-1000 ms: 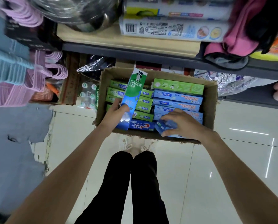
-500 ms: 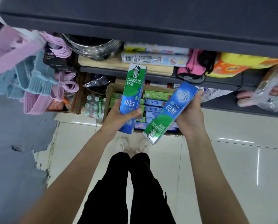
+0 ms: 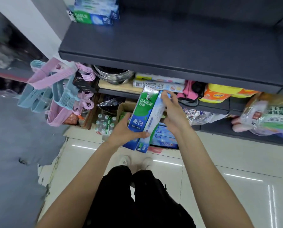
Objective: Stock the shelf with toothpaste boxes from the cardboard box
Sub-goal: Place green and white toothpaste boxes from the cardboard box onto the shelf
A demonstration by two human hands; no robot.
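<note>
Two green-and-blue Darlie toothpaste boxes are pressed side by side in front of me. My left hand grips the left toothpaste box near its lower end, thumb across the front. My right hand holds the right toothpaste box along its side. Below them the cardboard box stands on the floor, more toothpaste boxes showing in it. The dark grey shelf above carries a stack of Darlie boxes at its far left.
Pink and blue hangers hang at the left. A lower shelf holds a steel bowl, wrapped rolls, bags and a pink item. Bottled packs stand next to the cardboard box. My legs and shoes are on the tiled floor.
Both hands rose out of the cardboard box, each with a toothpaste box. The right-hand box swung upright against the left one, and my view tilted up to the grey shelf.
</note>
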